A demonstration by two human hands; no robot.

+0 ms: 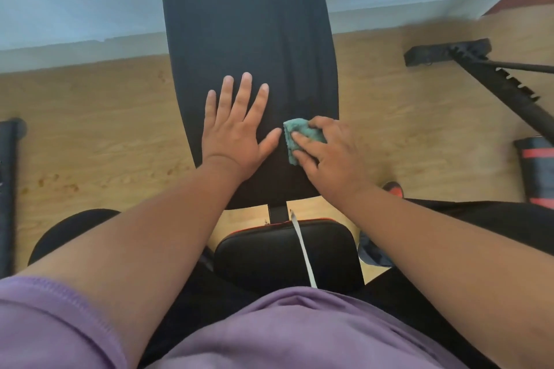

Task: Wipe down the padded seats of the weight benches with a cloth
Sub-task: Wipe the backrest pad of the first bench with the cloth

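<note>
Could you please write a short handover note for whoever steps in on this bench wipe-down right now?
Left hand: flat, fingers spread, pressing on the long back pad.
Right hand: holds the teal cloth against that pad's near right side.
Small seat pad: just below, with a white strap lying across it.
Done: cannot tell how much has been wiped.
Left: finish the back pad, then the seat pad, then any other benches.

Free room and obstacles. Far half of the back pad [239,24] lies bare. Near end is taken up: left hand [236,126] flat at centre-left, right hand [332,150] on the cloth [295,136] at the right edge, thumb nearly touching cloth. Frame bar [494,81] crosses the floor [90,117] at right; roller [536,171] beside it.
</note>
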